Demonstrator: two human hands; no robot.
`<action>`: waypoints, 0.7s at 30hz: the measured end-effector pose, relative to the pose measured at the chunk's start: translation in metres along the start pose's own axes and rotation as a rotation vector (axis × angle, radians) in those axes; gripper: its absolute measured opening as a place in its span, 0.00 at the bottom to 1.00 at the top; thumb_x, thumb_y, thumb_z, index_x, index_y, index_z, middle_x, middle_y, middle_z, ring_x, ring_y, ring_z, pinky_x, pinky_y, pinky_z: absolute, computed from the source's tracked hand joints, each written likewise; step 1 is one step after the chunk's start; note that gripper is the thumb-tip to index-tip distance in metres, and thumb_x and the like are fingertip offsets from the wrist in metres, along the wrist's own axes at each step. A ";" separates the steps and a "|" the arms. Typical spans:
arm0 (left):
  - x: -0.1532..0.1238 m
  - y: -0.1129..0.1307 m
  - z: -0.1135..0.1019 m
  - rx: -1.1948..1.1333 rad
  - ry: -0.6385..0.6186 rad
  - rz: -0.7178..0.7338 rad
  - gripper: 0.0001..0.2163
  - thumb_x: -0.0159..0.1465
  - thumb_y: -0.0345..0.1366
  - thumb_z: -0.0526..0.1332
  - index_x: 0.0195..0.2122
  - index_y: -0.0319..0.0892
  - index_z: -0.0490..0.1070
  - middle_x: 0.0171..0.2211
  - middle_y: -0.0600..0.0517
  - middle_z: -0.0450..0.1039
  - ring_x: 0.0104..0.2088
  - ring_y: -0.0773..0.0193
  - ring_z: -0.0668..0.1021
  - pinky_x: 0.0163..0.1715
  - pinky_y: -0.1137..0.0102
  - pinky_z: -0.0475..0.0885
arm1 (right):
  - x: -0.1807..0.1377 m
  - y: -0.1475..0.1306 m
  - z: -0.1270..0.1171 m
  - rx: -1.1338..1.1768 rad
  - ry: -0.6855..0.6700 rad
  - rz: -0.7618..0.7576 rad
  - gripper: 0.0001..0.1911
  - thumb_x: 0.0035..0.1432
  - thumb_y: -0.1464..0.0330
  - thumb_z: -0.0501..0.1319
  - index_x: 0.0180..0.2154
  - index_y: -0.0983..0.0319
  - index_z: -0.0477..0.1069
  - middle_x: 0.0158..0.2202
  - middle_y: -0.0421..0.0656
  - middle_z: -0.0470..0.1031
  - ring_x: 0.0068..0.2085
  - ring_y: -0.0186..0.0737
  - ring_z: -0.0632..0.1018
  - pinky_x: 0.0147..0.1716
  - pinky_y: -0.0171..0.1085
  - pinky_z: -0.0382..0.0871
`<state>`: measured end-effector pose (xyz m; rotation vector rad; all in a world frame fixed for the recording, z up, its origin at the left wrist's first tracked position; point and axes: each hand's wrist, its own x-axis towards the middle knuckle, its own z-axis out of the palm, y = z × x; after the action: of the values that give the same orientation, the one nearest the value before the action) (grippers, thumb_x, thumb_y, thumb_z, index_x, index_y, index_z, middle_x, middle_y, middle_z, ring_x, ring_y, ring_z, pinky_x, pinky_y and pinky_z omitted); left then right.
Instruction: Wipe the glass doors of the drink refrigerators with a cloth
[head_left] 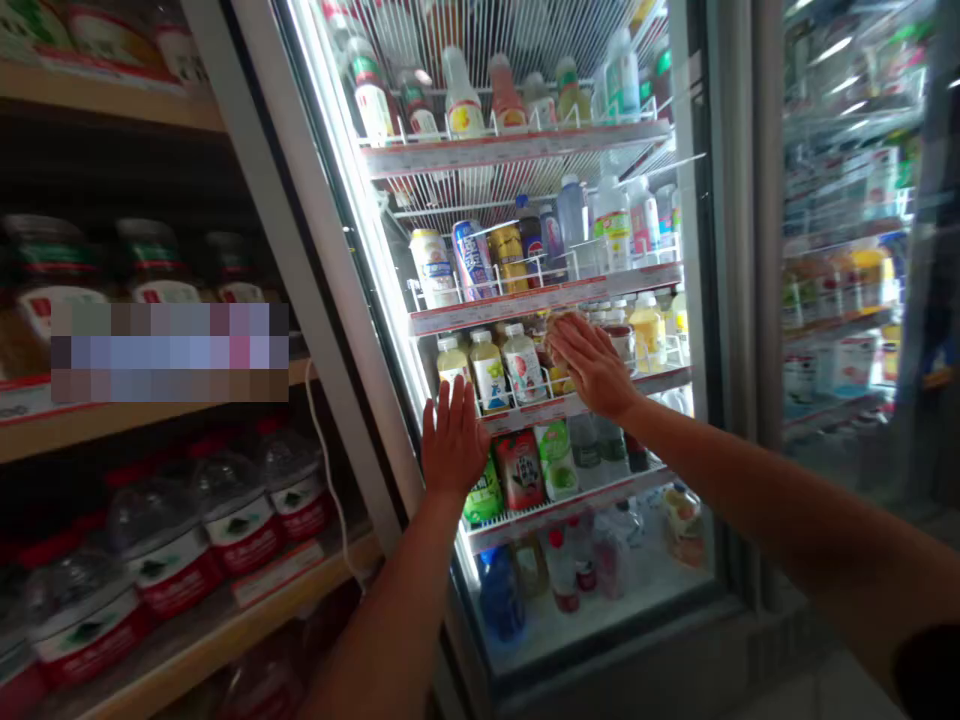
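My left hand (454,440) is open, its fingers stretched upward, at the left side of the lit drinks fridge's glass front (622,620). It appears to lie flat on the glass, in front of the lower shelves. Farther right and a little higher, my right hand (592,365) presses a crumpled brownish cloth (553,335) against the glass, fingers pointing up and left. Most of the cloth is hidden under the fingers. Behind the hands stand small bottles with pale caps (523,365), and below them green and red pouches (519,470).
Wooden shelves (187,620) with large red-labelled water bottles (161,540) stand to the left, and a white cable (330,480) hangs beside them. Drink cans (472,260) fill an upper fridge shelf. Another glass-fronted fridge (847,300) is at the right.
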<state>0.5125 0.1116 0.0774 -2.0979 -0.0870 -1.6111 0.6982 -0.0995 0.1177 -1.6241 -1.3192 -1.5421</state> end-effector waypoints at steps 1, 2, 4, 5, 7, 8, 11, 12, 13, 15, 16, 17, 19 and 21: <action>0.000 0.000 0.000 0.012 0.005 0.003 0.37 0.68 0.32 0.55 0.73 0.40 0.34 0.70 0.43 0.49 0.71 0.52 0.51 0.71 0.53 0.46 | 0.006 0.001 0.001 -0.002 0.036 0.022 0.27 0.69 0.72 0.49 0.67 0.54 0.57 0.68 0.40 0.58 0.71 0.44 0.55 0.68 0.52 0.56; 0.000 0.000 0.000 0.020 0.009 0.005 0.37 0.68 0.32 0.55 0.73 0.40 0.34 0.70 0.43 0.49 0.71 0.52 0.51 0.71 0.53 0.45 | 0.007 0.001 0.003 -0.001 0.071 0.044 0.28 0.69 0.72 0.49 0.68 0.54 0.56 0.68 0.40 0.58 0.71 0.45 0.55 0.68 0.53 0.56; 0.000 0.001 0.001 0.022 0.017 0.005 0.37 0.68 0.32 0.55 0.73 0.40 0.34 0.70 0.44 0.49 0.71 0.53 0.51 0.71 0.55 0.45 | -0.004 -0.005 0.009 0.005 0.112 0.060 0.29 0.69 0.72 0.49 0.69 0.54 0.54 0.69 0.41 0.58 0.71 0.46 0.55 0.67 0.53 0.56; -0.001 0.001 0.001 0.019 0.017 0.002 0.37 0.68 0.32 0.55 0.73 0.40 0.34 0.70 0.44 0.50 0.71 0.54 0.51 0.71 0.55 0.45 | -0.014 -0.008 0.012 0.008 0.118 0.050 0.29 0.70 0.71 0.50 0.69 0.53 0.52 0.68 0.41 0.58 0.71 0.46 0.55 0.67 0.53 0.57; -0.001 0.001 0.001 0.013 0.018 -0.001 0.37 0.68 0.32 0.54 0.73 0.40 0.33 0.70 0.44 0.49 0.71 0.54 0.51 0.71 0.55 0.45 | -0.031 -0.013 0.016 0.011 0.101 0.006 0.30 0.70 0.71 0.52 0.70 0.51 0.51 0.68 0.41 0.59 0.70 0.46 0.56 0.66 0.53 0.58; -0.001 0.001 0.001 0.015 0.016 0.001 0.37 0.68 0.32 0.54 0.73 0.40 0.33 0.70 0.44 0.49 0.71 0.53 0.51 0.71 0.54 0.45 | -0.033 -0.014 0.017 0.014 0.083 -0.016 0.30 0.69 0.70 0.53 0.70 0.51 0.51 0.68 0.41 0.59 0.70 0.46 0.57 0.66 0.53 0.59; -0.002 0.001 0.000 0.044 0.014 0.015 0.36 0.68 0.32 0.54 0.73 0.38 0.34 0.70 0.43 0.50 0.71 0.53 0.50 0.71 0.54 0.46 | -0.014 -0.010 0.013 0.022 0.062 -0.018 0.28 0.70 0.71 0.51 0.69 0.52 0.53 0.68 0.40 0.59 0.70 0.46 0.57 0.66 0.53 0.58; -0.002 0.001 0.000 0.055 0.015 0.018 0.36 0.68 0.32 0.54 0.73 0.37 0.34 0.70 0.42 0.50 0.71 0.53 0.50 0.71 0.54 0.46 | -0.002 -0.008 0.012 0.026 0.081 0.003 0.28 0.70 0.71 0.50 0.68 0.53 0.54 0.68 0.41 0.59 0.70 0.46 0.57 0.66 0.53 0.58; -0.002 0.001 0.000 0.063 0.012 0.018 0.36 0.68 0.32 0.54 0.73 0.36 0.34 0.70 0.42 0.51 0.71 0.53 0.49 0.71 0.54 0.46 | 0.010 -0.006 0.012 0.027 0.113 0.032 0.27 0.70 0.71 0.49 0.68 0.53 0.55 0.68 0.41 0.59 0.70 0.46 0.57 0.67 0.53 0.57; -0.003 0.002 -0.001 0.069 0.012 0.016 0.36 0.68 0.32 0.54 0.73 0.36 0.34 0.69 0.42 0.51 0.71 0.53 0.50 0.71 0.53 0.47 | 0.022 -0.007 0.013 0.026 0.187 0.093 0.27 0.70 0.71 0.48 0.68 0.53 0.56 0.68 0.41 0.59 0.70 0.47 0.57 0.67 0.53 0.57; -0.003 0.002 -0.001 0.068 0.011 0.015 0.36 0.68 0.32 0.53 0.73 0.36 0.34 0.69 0.42 0.51 0.71 0.52 0.50 0.70 0.53 0.47 | 0.022 -0.010 0.015 0.024 0.209 0.110 0.27 0.70 0.70 0.49 0.68 0.53 0.56 0.68 0.41 0.59 0.70 0.48 0.57 0.66 0.53 0.57; -0.003 0.002 -0.001 0.067 0.010 0.014 0.36 0.68 0.32 0.53 0.73 0.37 0.34 0.69 0.42 0.51 0.71 0.52 0.50 0.70 0.53 0.48 | 0.016 -0.014 0.018 0.021 0.212 0.107 0.27 0.70 0.70 0.50 0.68 0.53 0.55 0.68 0.42 0.59 0.70 0.48 0.56 0.66 0.53 0.57; -0.003 0.002 -0.001 0.062 0.009 0.010 0.36 0.68 0.32 0.53 0.73 0.37 0.34 0.69 0.43 0.51 0.71 0.53 0.50 0.70 0.53 0.48 | -0.003 -0.024 0.022 0.015 0.169 0.045 0.29 0.70 0.70 0.52 0.69 0.53 0.53 0.68 0.42 0.59 0.70 0.48 0.56 0.66 0.54 0.58; -0.003 0.003 -0.001 0.056 0.010 0.005 0.36 0.68 0.32 0.53 0.73 0.38 0.34 0.69 0.43 0.51 0.71 0.53 0.51 0.71 0.53 0.48 | -0.021 -0.030 0.023 0.018 0.101 -0.051 0.31 0.69 0.71 0.54 0.69 0.52 0.52 0.68 0.41 0.59 0.70 0.47 0.57 0.66 0.52 0.58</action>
<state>0.5117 0.1097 0.0739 -2.0462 -0.1215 -1.5981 0.6839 -0.0737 0.0864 -1.4926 -1.3251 -1.6157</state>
